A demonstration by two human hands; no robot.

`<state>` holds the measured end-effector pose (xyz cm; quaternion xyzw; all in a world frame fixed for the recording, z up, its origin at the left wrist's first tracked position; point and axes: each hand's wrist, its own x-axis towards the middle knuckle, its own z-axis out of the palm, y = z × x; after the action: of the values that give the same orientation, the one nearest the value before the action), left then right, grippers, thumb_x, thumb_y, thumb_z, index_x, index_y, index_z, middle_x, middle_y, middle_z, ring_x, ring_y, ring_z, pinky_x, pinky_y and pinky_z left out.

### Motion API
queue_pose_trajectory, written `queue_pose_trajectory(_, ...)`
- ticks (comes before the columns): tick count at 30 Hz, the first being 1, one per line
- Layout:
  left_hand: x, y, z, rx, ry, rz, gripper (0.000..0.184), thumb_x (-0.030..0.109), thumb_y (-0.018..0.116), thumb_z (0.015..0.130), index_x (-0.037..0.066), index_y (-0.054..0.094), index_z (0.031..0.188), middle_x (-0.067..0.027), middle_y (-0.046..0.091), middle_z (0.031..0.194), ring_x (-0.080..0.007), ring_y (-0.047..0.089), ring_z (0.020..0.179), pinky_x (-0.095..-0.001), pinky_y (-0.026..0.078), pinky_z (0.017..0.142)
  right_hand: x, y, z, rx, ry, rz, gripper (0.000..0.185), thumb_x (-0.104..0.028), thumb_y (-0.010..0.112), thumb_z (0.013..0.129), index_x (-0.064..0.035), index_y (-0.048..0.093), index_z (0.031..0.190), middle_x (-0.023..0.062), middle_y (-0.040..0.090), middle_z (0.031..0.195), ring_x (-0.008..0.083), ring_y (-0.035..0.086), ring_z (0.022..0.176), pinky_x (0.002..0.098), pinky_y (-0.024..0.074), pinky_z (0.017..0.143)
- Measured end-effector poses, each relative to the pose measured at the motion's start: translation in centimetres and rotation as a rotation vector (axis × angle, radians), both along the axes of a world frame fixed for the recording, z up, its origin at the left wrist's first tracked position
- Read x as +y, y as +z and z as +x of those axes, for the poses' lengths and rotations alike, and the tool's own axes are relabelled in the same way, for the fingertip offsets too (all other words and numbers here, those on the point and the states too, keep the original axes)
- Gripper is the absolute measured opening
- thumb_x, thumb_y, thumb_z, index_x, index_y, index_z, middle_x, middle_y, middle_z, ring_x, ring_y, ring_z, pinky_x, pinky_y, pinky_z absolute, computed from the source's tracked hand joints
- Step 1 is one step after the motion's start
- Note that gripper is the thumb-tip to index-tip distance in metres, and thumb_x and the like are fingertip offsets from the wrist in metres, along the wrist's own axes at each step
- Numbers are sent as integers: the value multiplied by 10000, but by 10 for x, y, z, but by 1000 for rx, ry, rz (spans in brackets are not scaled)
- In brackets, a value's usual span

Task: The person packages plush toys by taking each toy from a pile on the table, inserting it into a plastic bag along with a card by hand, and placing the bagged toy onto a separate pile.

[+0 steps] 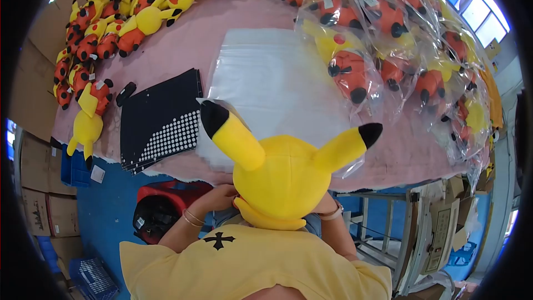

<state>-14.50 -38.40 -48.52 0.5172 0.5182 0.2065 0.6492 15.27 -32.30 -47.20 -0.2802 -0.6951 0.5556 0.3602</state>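
A large yellow plush head [286, 175] with two black-tipped ears is held upright against my chest, at the table's front edge. My left hand [222, 197] is at the plush's left side, its fingertips hidden behind the plush. On the other side my right hand [325, 204] is mostly covered by the plush, with only its back and wrist showing. Beyond the ears lies a stack of clear plastic bags [255, 78] on the pink table cover [183, 39]. Black sheets with white dots [161, 116] lie left of the bags.
Unbagged yellow and red plush toys [150, 20] line the table's far left. Bagged plush toys [350, 72] pile up on the right. A small black object [126, 94] lies near the sheets. Below stand a red and black item [161, 211] and a metal-framed machine [438, 233].
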Motion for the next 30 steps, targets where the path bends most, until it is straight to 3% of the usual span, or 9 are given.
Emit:
queue_pose_trajectory(4,26,67,-19,221,-169,-69,187,49,526,856,-20,623,1000,-51,638,859,-128,559,685,-222,475,652,17,16,30,135,183,-213,543,-132,785,648,-14,564,1130,90,623,1027,212,585,916,312,475,812)
queue_pose_trajectory(6,32,76,-31,193,-175,306,182,99,560,846,-14,630,971,-52,632,826,-137,547,652,-217,459,625,29,21,33,-34,-62,-43,433,-29,708,690,-16,582,1105,97,631,1013,228,596,883,302,484,778)
queue_pose_trajectory(9,54,92,-17,196,85,383,216,127,597,820,-2,620,992,-71,630,867,-145,559,706,-232,461,655,44,35,14,-246,-306,-73,353,-41,649,736,-47,607,1086,87,615,1079,250,589,936,325,474,809)
queue_pose_trajectory(11,77,86,2,347,86,903,186,63,571,792,24,607,970,-47,606,896,-148,527,743,-241,433,703,44,64,-10,-530,-322,336,337,-133,592,797,-103,596,1132,53,572,1189,278,527,1092,368,424,913)
queue_pose_trajectory(12,80,88,6,347,86,903,186,63,571,792,24,607,970,-47,606,896,-148,527,743,-241,433,703,43,59,-12,-531,-322,336,337,-133,592,797,-103,596,1132,53,572,1189,278,527,1092,368,424,913)
queue_pose_trajectory(16,88,93,15,225,2,354,268,98,590,774,46,596,1037,-56,599,1005,-188,541,872,-265,422,807,39,15,-11,-464,-330,374,341,-205,521,852,-144,570,1184,12,517,1272,268,425,1223,390,351,998)
queue_pose_trajectory(22,109,64,-5,188,-143,315,323,151,585,785,63,573,1095,-57,574,1074,-221,536,955,-279,405,876,45,14,-8,-63,-252,-47,372,-204,518,854,-160,543,1223,-10,504,1288,273,392,1255,397,332,1018)
queue_pose_trajectory(27,106,63,-1,293,-280,645,329,115,601,786,72,564,1111,-39,559,1087,-182,520,993,-268,393,911,50,22,-8,-272,-186,123,374,-199,529,855,-159,542,1226,30,502,1284,281,412,1230,389,347,1004)
queue_pose_trajectory(30,95,97,10,-76,-14,50,323,90,597,795,75,557,1115,-26,554,1078,-157,515,978,-264,393,910,53,7,-5,-254,-199,73,386,-172,549,850,-118,530,1231,75,508,1265,276,454,1170,363,377,973)
